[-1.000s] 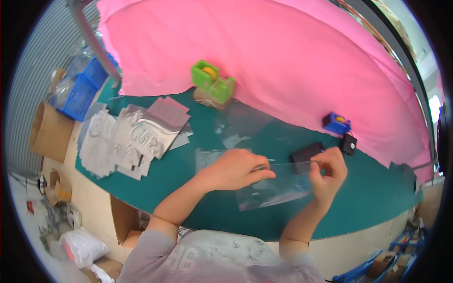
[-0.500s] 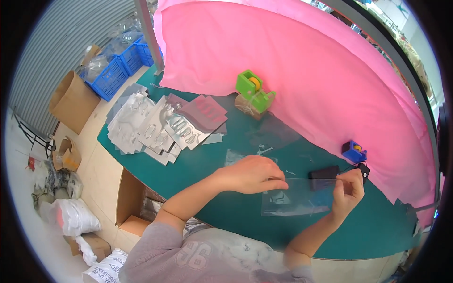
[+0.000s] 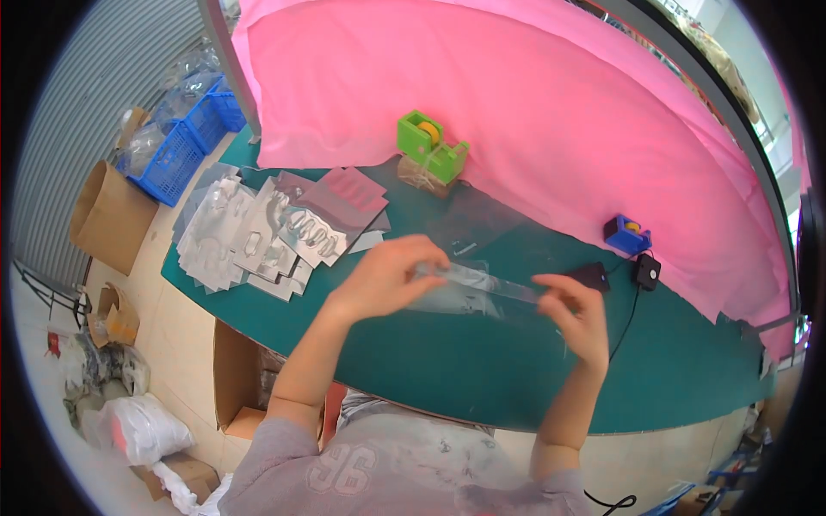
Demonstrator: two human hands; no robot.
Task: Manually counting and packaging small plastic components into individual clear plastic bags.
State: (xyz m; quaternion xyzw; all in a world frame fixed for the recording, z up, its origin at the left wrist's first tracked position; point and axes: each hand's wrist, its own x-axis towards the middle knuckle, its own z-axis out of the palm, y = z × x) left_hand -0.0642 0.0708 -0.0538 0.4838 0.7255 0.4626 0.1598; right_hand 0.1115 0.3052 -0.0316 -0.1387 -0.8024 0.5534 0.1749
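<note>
Hands pinched on clear bag

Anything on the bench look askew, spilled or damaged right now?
Nothing looks damaged or spilled. The left hand and right hand hold a clear plastic bag stretched between them above the green table. The clear blister trays lie in a loose, fanned-out heap at the table's left end, untidy but intact.

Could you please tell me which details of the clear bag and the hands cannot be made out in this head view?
- Clear plastic bag: its contents, if any; too transparent and small.
- Left hand: fingertips curl out of sight behind the bag's edge.
- Right hand: its grip is hidden by its own back.
- Silvery blister trays: their count; they overlap.
</note>
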